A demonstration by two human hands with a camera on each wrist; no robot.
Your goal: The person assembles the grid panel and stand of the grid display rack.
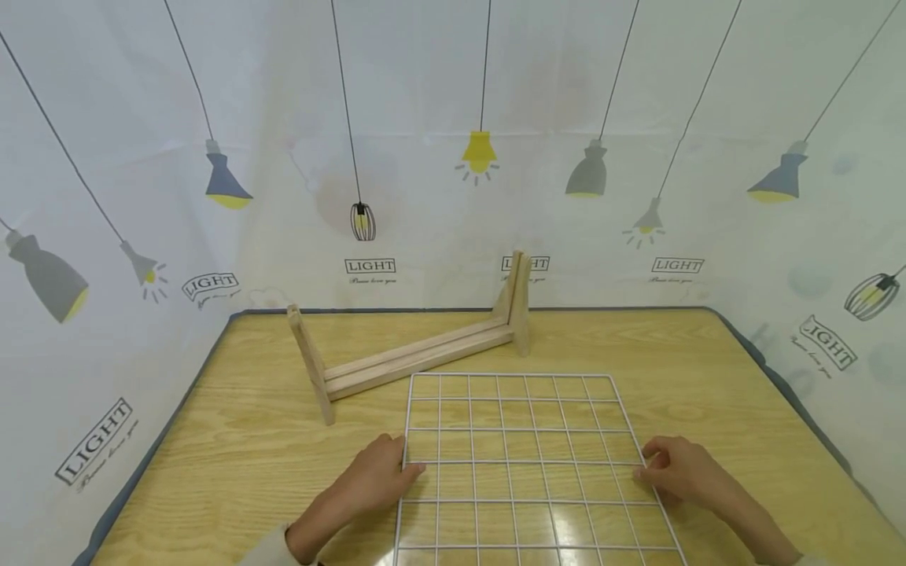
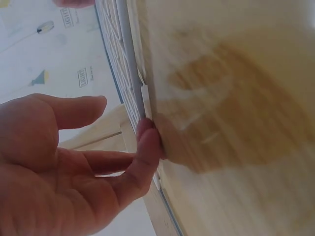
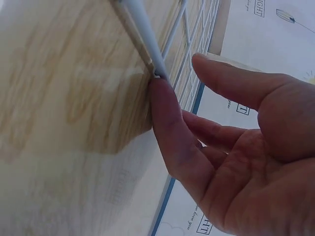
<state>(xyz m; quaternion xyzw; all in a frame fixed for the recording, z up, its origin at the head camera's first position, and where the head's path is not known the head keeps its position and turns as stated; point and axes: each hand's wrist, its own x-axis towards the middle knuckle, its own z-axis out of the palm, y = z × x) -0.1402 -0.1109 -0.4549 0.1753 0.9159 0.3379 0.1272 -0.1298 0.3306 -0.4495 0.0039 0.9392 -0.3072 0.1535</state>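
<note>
A white wire grid panel (image 1: 511,462) lies low over the table at the front, its near end cut off by the head view. At its left edge is my left hand (image 1: 378,475). In the left wrist view its bent fingertips (image 2: 147,142) touch the outer wire, while the thumb (image 2: 81,110) stands apart from it. My right hand (image 1: 683,475) is at the opposite edge. One fingertip (image 3: 165,96) meets the rim wire from below in the right wrist view, and the thumb (image 3: 236,83) is raised off the wire.
Behind the grid a wooden stand (image 1: 418,360) with two uprights and a long crossbar sits at an angle on the wood-grain table (image 1: 233,456). A white cloth (image 1: 425,157) printed with lamps encloses the table's back and sides.
</note>
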